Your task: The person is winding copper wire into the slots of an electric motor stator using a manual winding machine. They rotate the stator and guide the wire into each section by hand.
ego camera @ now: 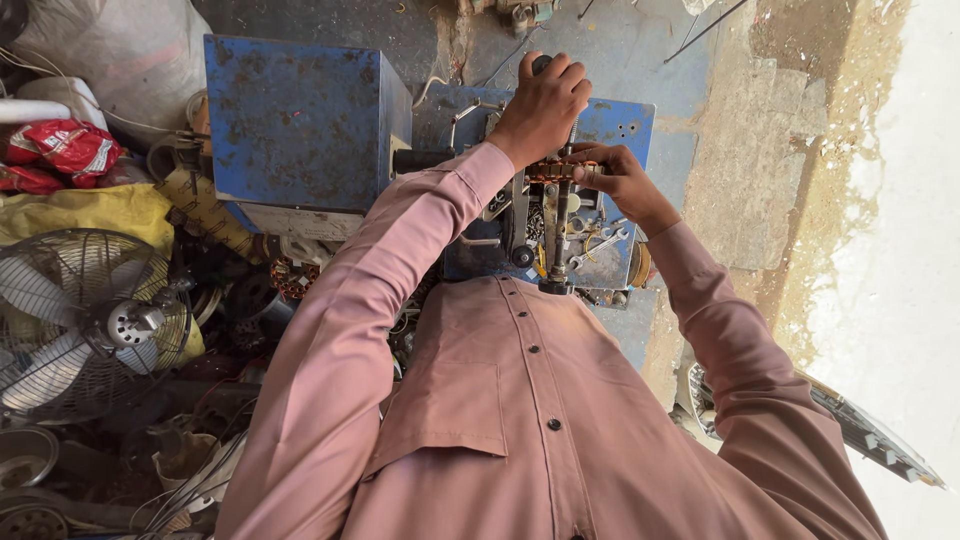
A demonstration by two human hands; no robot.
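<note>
Head view: right hand (620, 185) pinches copper coil (560, 170) beneath left hand (540, 105).

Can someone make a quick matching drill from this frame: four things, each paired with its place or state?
Things:
1. left hand
2. right hand
3. fan
4. blue metal box

Places or states:
A. lies among the clutter at far left
B. grips a dark handle on top of the blue machine
C. pinches a small copper-wound part
D. stands left of the machine, paint scuffed

Pairs: 1-B, 2-C, 3-A, 4-D
</note>
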